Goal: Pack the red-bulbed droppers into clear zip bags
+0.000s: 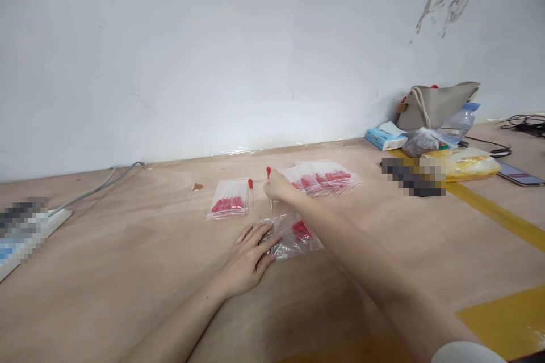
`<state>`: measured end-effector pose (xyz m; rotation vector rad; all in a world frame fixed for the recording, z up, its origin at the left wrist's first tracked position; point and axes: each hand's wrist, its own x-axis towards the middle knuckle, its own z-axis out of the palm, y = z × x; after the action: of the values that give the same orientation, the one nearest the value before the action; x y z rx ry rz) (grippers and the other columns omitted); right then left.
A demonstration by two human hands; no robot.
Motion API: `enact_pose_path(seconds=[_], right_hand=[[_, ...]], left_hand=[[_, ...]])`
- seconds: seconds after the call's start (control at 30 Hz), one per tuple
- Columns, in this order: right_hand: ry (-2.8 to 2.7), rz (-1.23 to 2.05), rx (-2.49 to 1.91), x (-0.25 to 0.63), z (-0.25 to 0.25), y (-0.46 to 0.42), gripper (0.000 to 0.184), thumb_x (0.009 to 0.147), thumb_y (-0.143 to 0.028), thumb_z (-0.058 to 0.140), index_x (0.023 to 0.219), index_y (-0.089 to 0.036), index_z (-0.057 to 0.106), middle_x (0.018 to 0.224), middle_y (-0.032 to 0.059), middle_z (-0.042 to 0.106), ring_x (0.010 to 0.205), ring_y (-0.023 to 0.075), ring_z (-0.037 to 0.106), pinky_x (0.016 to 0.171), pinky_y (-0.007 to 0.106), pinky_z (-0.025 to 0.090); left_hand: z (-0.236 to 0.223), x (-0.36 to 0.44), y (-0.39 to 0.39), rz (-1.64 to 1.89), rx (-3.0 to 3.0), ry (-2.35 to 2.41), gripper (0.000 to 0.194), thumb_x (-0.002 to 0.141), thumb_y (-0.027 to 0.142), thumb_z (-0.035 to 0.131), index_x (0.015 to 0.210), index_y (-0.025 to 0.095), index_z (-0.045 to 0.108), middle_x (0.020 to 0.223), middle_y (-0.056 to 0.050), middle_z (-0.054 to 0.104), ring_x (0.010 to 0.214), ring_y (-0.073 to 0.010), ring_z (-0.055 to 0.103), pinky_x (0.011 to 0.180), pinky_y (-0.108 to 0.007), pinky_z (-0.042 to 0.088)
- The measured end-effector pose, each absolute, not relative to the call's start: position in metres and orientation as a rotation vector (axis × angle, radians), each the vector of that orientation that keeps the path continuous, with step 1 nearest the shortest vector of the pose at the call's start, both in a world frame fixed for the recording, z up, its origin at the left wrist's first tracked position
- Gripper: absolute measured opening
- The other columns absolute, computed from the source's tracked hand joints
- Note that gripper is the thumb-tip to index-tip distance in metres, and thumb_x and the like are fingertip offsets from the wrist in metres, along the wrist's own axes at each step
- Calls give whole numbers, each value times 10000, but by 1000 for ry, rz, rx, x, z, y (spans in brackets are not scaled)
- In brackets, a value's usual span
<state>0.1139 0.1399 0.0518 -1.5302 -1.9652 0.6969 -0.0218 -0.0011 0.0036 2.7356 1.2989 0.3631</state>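
Note:
My left hand (247,258) lies with fingers spread, the fingertips on the edge of a clear plastic bag (286,244) that has several red-ended pieces (300,230) in it. Farther off, my right hand (279,186) is closed in a pinch on a thin stick with a red end (268,171); its red end points up and the thin shaft is mostly hidden. Just left of it, another red-ended stick (251,184) lies on the table. Beside that is a white-and-clear zip bag (230,184) of red-ended sticks. More such bags (326,173) overlap behind my right forearm.
At the back right stand a grey bag (443,103), a blue tissue pack (385,137), a clear plastic bag and a yellow packet (464,163). A phone (520,173) lies at the right. A power strip (57,224) with a grey cable is at the left. The wall (213,57) bounds the table.

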Motion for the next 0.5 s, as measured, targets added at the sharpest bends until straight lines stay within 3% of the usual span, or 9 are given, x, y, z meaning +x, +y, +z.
enact_pose_path(seconds=[0.13,0.2,0.33,0.5], right_hand=[[-1646,895,-1350,188,52,112,535,742,-172,454,1244,-165,271,610,-40,536,453,122,535,459,252,461],[-1370,1007,-1237,224,38,97,641,708,-226,486,1271,-194,181,539,-94,477,396,112,506,413,240,454],[-1070,968,-1130,259,6,75,606,633,-328,608,1135,-231,283,598,-93,495,466,113,549,463,258,495],[-1169,1016,-1056,250,-14,64,527,681,-376,599,1085,-239,288,625,-67,492,517,129,563,477,268,507]], left_hand=[[3,-23,0,375,2743,1305,388,906,288,385,1291,327,380,1365,-39,342,1259,-216,289,1026,-456,249],[2,-24,0,378,2743,1299,371,908,283,381,1275,335,401,1363,-36,344,1258,-217,289,1023,-457,252],[1,-26,0,404,2732,1286,348,907,284,385,1250,326,435,1357,-32,351,1253,-221,294,1019,-457,261],[2,-27,0,415,2724,1275,344,907,294,387,1245,327,437,1363,-22,346,1246,-222,306,1026,-466,246]])
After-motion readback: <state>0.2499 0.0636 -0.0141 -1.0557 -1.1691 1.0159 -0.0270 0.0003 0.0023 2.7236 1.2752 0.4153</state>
